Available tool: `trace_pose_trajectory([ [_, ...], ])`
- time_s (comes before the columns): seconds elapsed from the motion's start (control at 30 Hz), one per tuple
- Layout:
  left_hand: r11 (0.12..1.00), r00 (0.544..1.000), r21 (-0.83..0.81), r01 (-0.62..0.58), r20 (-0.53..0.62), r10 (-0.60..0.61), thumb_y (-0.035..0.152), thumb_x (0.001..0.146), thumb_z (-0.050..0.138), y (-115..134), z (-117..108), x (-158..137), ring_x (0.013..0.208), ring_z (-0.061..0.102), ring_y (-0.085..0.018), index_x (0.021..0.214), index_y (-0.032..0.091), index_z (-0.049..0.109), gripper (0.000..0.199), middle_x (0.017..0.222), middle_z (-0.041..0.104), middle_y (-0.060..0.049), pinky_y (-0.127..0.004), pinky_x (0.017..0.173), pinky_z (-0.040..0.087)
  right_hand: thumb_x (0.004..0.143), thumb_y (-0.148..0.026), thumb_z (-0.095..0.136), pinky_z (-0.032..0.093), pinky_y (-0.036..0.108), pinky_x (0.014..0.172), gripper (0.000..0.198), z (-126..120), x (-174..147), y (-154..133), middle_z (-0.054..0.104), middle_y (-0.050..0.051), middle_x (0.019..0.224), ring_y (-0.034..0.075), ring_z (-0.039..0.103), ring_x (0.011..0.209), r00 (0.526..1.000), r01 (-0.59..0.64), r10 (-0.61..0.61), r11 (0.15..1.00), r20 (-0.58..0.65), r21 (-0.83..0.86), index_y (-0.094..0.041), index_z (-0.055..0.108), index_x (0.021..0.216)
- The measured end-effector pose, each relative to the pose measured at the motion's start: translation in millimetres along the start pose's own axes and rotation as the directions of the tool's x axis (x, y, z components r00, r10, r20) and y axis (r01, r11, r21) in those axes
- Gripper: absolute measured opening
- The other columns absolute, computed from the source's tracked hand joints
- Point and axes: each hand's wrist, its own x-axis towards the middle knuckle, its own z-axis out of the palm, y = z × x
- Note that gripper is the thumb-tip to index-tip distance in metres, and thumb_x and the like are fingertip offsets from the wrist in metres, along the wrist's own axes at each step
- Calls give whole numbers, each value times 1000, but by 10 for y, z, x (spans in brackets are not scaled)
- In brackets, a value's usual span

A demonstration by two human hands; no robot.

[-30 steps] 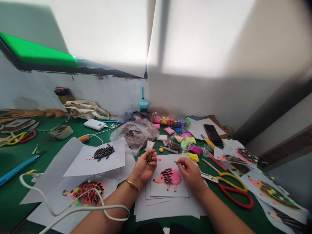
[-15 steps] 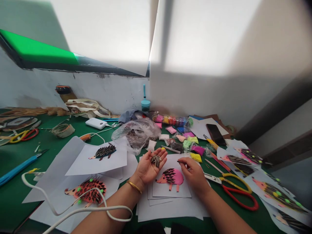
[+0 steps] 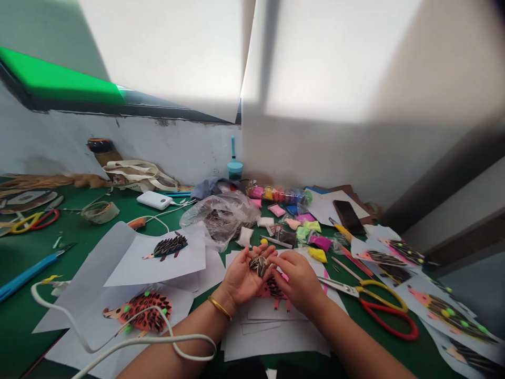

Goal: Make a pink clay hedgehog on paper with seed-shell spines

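My left hand [image 3: 244,276] lies palm up with its fingers slightly curled, holding a small heap of striped sunflower seeds [image 3: 258,265]. My right hand [image 3: 300,279] reaches across with thumb and fingers drawn together, the fingertips at the edge of the heap. What sits between those fingertips is hidden. Beneath both hands, on a stack of white paper [image 3: 276,339], is a pink clay hedgehog [image 3: 272,288] with dark seeds as spines; my right hand covers most of its body.
Large scissors [image 3: 379,305] lie right of the paper. A plastic bag of seeds [image 3: 223,216] and several clay packets [image 3: 319,242] are behind. Finished hedgehog pictures [image 3: 138,310] lie left and more sit right. A white cable [image 3: 185,337] loops over my left forearm.
My right hand has moved left from beside the pink hedgehog to the seeds in my left palm. My left hand has shifted slightly right. The hedgehog is now mostly covered.
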Motion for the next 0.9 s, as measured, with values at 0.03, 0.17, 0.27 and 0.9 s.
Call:
trace_pose_trajectory([
  [0.03, 1000, 1000, 5, 2, 7, -2, 35, 94, 40, 0, -7, 2, 111, 58, -24, 120, 12, 53, 38, 122, 59, -15, -35, 88, 48, 82, -16, 57, 44, 36, 78, 24, 13, 38, -11, 63, 6, 92, 22, 56, 88, 1000, -3, 4, 1000, 14, -15, -23, 65, 103],
  [0.17, 1000, 1000, -7, 10, 21, -10, 34, 94, 41, -5, -21, 13, 99, 63, -21, 118, 9, 55, 37, 114, 63, -15, -32, 85, 49, 82, -19, 59, 44, 34, 76, 17, 29, 166, -30, 65, 5, 91, 21, 57, 86, 998, 1, 1, 999, 63, -39, -24, 67, 96],
  [0.27, 1000, 1000, -22, 13, 15, -13, 31, 94, 41, -15, -7, 13, 90, 65, -18, 114, 8, 57, 35, 102, 67, -13, -31, 83, 50, 84, -19, 57, 43, 33, 76, 13, 6, 234, -27, 65, 4, 89, 20, 57, 85, 996, 5, -2, 1000, 84, -30, -24, 68, 90],
  [0.9, 996, 998, -75, 58, 20, -56, 24, 92, 47, -51, -104, 44, 79, 67, -16, 94, 13, 60, 17, 81, 69, -4, -32, 83, 51, 88, -19, 50, 45, 34, 86, 18, -60, 346, -140, 68, 2, 101, 19, 60, 97, 994, -26, -4, 964, 111, 264, -25, 67, 86],
])
